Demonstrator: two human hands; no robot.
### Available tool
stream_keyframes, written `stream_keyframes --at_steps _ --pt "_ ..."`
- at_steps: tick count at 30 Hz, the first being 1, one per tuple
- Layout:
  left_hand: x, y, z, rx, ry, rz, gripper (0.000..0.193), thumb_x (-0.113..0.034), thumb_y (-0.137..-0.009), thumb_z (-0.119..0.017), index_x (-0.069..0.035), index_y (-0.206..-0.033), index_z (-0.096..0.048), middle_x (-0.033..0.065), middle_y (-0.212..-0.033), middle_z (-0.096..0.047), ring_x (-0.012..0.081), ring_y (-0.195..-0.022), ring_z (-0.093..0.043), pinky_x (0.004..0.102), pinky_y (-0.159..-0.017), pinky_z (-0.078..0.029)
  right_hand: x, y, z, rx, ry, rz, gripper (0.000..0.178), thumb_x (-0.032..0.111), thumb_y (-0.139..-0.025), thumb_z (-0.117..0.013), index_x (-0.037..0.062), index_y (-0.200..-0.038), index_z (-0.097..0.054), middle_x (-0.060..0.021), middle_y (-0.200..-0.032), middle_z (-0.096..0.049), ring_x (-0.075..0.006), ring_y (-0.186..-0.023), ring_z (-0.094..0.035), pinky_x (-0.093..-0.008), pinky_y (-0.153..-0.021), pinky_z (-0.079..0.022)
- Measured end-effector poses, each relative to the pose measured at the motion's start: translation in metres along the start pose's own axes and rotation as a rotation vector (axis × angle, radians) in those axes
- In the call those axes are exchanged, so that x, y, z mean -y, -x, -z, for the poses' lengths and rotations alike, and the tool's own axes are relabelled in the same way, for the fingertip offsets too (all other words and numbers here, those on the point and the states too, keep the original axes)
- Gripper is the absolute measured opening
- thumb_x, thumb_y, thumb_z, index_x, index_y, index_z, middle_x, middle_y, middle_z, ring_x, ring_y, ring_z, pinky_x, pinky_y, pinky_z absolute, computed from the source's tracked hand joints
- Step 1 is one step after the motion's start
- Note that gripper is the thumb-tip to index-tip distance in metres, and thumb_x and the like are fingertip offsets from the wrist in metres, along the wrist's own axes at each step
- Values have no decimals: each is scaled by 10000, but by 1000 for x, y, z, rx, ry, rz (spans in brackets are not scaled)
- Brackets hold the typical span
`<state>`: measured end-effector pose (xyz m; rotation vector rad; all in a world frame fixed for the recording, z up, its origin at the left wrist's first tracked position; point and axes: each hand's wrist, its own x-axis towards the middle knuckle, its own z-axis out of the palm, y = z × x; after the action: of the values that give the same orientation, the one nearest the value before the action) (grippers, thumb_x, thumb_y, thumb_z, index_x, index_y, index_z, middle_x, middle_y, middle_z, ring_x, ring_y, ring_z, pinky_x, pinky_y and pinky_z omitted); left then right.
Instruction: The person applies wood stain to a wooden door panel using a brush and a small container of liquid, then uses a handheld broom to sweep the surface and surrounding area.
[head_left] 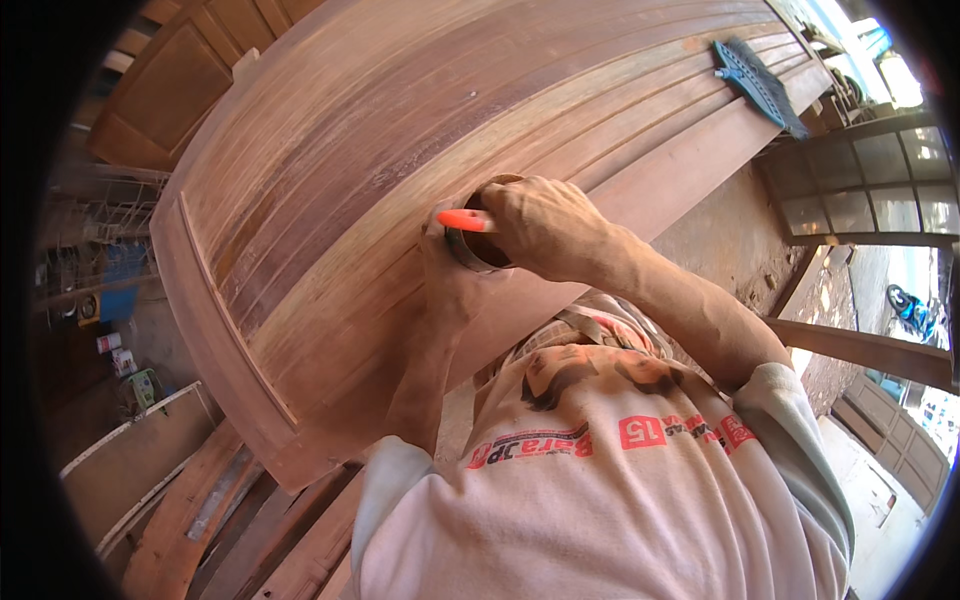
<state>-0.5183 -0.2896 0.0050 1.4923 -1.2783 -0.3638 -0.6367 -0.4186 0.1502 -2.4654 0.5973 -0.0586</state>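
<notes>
Over the near edge of a large wooden panel [350, 190], both hands are close together. My left hand [440, 245] is wrapped around the side of a round, open-topped can [480, 258] with a dark inside. In my closed right hand [540, 222] is an orange-handled tool [462, 220], its orange end pointing left across the can's mouth. My right fingers hide the tool's other end, so I cannot tell its exact kind. The panel is made of long boards with grooves, reddish-brown with paler streaks, and a raised strip [235, 310] runs along its left end.
A blue broom head [755, 85] with dark bristles lies on the panel's far right. Wooden planks [200, 510] are at lower left. A panelled wooden door [170, 85] stands at upper left. A frame with panes [870, 180] and a wooden beam [865, 352] are on the right.
</notes>
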Motion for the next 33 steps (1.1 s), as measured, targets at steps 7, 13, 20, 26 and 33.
stream_keyframes --at_steps 7,13,20,26,33 --pt "-29 -23 0 -119 85 -43 857 -126 -610 -1020 -31 -1308 -532 141 -1174 -691 271 -1057 -697 407 -908 -569 -27 17 8 120 -32 72 129 117 -959 -667 35 -1058 -682 -172 -970 -701 -405 -909 -691 -494 -759 -544" --pt "10 -8 4 -18 -20 -117 940 -148 -642 -1008 -35 -1391 -452 170 -1356 -533 353 -1220 -556 504 -1014 -470 -22 29 17 73 -7 50 231 262 -1021 -645 38 -1028 -704 -146 -976 -716 -372 -922 -702 -488 -779 -544" --pt "4 -26 23 242 76 35 888 -144 -689 -976 -26 -1393 -449 171 -1289 -567 341 -1132 -606 471 -968 -501 -3 31 33 55 86 -50 299 346 -1042 -615 58 -1060 -692 -129 -1026 -687 -352 -936 -713 -470 -770 -556" --pt "-6 -23 25 275 159 92 857 -123 -741 -958 -25 -1413 -436 144 -1283 -604 286 -1126 -647 423 -979 -530 -16 0 4 -34 196 94 380 415 -1026 -612 43 -1037 -690 -129 -1008 -681 -334 -943 -718 -463 -761 -562" --pt "3 -22 11 87 114 -78 867 -140 -702 -985 -30 -1361 -433 163 -1222 -606 315 -1058 -653 435 -921 -536 -21 -1 14 90 62 83 282 297 -1000 -651 46 -1122 -689 -127 -1109 -710 -376 -1004 -703 -484 -815 -569"
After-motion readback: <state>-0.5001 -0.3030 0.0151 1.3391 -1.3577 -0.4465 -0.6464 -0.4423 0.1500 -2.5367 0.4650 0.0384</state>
